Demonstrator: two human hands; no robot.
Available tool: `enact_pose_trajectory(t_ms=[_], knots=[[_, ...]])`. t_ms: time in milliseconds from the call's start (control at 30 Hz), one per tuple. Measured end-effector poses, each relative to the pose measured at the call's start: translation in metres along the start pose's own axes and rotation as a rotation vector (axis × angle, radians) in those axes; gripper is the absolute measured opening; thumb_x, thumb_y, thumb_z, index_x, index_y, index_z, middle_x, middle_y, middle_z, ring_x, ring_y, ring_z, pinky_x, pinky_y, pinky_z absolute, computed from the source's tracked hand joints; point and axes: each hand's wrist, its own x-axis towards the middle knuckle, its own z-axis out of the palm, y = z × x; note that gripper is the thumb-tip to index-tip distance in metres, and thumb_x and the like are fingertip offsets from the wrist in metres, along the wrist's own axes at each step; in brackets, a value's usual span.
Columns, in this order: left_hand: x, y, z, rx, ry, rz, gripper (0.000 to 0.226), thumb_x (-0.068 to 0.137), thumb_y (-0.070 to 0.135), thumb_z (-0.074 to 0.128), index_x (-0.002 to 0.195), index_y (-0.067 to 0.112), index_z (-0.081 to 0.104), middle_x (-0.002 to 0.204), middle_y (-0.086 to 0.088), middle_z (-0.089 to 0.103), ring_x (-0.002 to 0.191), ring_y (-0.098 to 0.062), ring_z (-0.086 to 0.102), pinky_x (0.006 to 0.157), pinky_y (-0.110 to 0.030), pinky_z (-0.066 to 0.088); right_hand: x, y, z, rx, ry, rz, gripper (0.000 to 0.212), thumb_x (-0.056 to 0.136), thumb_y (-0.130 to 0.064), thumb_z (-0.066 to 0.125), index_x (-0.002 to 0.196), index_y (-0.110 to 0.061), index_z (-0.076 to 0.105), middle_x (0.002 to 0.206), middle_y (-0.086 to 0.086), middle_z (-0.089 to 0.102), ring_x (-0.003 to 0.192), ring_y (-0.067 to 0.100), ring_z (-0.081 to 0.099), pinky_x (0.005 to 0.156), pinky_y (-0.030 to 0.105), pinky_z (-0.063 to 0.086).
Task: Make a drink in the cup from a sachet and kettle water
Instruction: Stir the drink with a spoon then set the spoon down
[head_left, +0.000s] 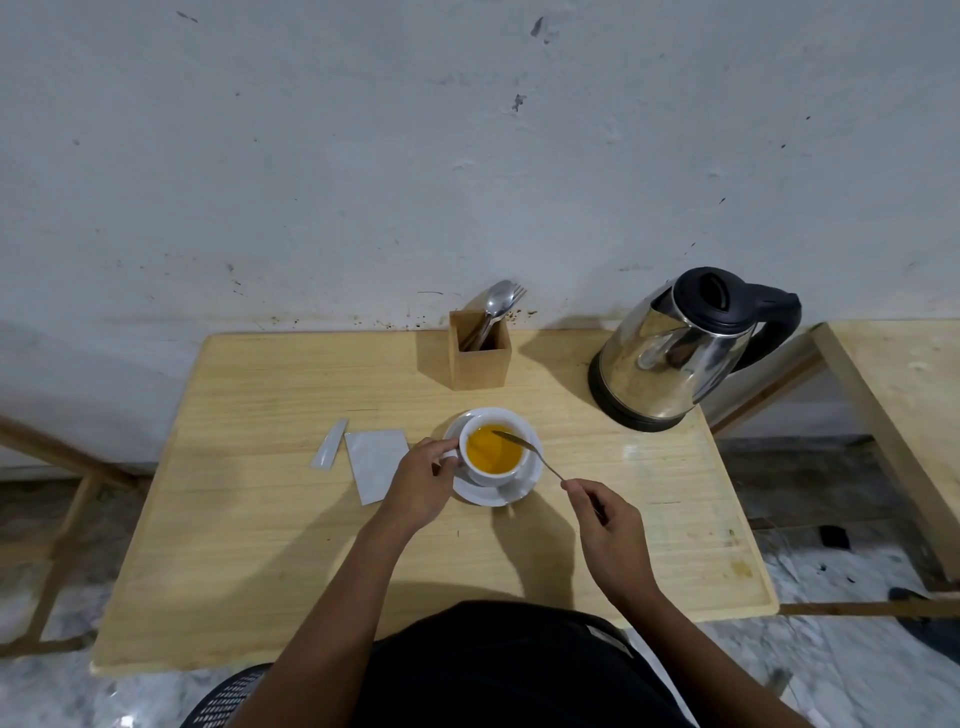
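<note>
Open table (249, 545) at front and left. Cup (496, 448) on saucer (524, 488) sits centre; sachet (375, 462) and torn strip (329, 445) just left. Cutlery box (479, 349) behind, kettle (670, 353) blocks back right corner.

mirror-shiny steel kettle (670, 353) with matt black plastic lid, glossy white ceramic cup (493, 475), pale grainy wooden desk (260, 519).

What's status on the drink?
Left hand grip on cup; right hand grip on spoon, stirring orange drink. Sachet torn. Nothing blocking.
</note>
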Motion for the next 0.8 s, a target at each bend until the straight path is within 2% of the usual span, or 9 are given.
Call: enact_pose_trajectory(t_ms=[100,233,367,467,667,800], knots=[[0.0,0.0,-0.001,0.003,0.0,0.006,0.03,0.097,0.014,0.048,0.124,0.017,0.062,0.102,0.001,0.056,0.09,-0.013,0.052,0.078,-0.021,0.038,0.002,0.005,-0.003,0.067,0.023,0.004,0.015,0.097,-0.023,0.056,0.095,-0.023,0.07,0.078,-0.004,0.069,0.067,0.004,0.057,0.066,0.017,0.048],[0.0,-0.001,-0.001,0.001,-0.009,0.005,0.031,0.097,0.013,0.048,0.126,0.016,0.06,0.101,0.001,0.055,0.09,-0.014,0.052,0.08,-0.022,0.038,0.007,0.017,-0.005,0.129,0.086,0.06,0.016,0.099,-0.02,0.053,0.094,-0.012,0.065,0.071,-0.006,0.056,0.065,0.006,0.048,0.067,0.023,0.045],[0.0,-0.001,-0.001,0.011,-0.013,0.016,0.031,0.097,0.013,0.048,0.125,0.016,0.06,0.101,0.002,0.056,0.09,-0.014,0.054,0.075,-0.017,0.038,0.016,0.031,-0.005,0.096,0.135,0.171,0.019,0.101,-0.024,0.048,0.098,-0.011,0.062,0.076,0.001,0.055,0.069,0.013,0.048,0.067,0.028,0.043],[-0.001,-0.001,-0.001,0.005,-0.012,0.01,0.031,0.096,0.012,0.048,0.125,0.015,0.061,0.102,0.001,0.056,0.093,-0.015,0.055,0.079,-0.02,0.039,0.025,0.038,0.0,0.008,0.132,0.205,0.018,0.101,-0.024,0.046,0.099,-0.012,0.059,0.079,0.0,0.058,0.071,0.015,0.052,0.066,0.029,0.043],[-0.001,0.0,0.0,0.017,-0.01,0.0,0.032,0.097,0.013,0.048,0.126,0.014,0.06,0.105,0.001,0.057,0.093,-0.013,0.054,0.081,-0.021,0.039,0.043,0.045,0.012,-0.123,0.12,0.265,0.016,0.101,-0.025,0.04,0.102,-0.015,0.053,0.08,0.0,0.06,0.073,0.018,0.056,0.075,0.043,0.048],[-0.002,0.0,-0.001,0.021,-0.007,-0.003,0.032,0.097,0.014,0.047,0.127,0.015,0.059,0.105,0.0,0.057,0.092,-0.013,0.054,0.079,-0.019,0.038,0.051,0.046,0.013,-0.207,0.079,0.297,0.02,0.1,-0.035,0.044,0.101,-0.02,0.057,0.081,-0.002,0.063,0.074,0.017,0.06,0.072,0.039,0.048]])
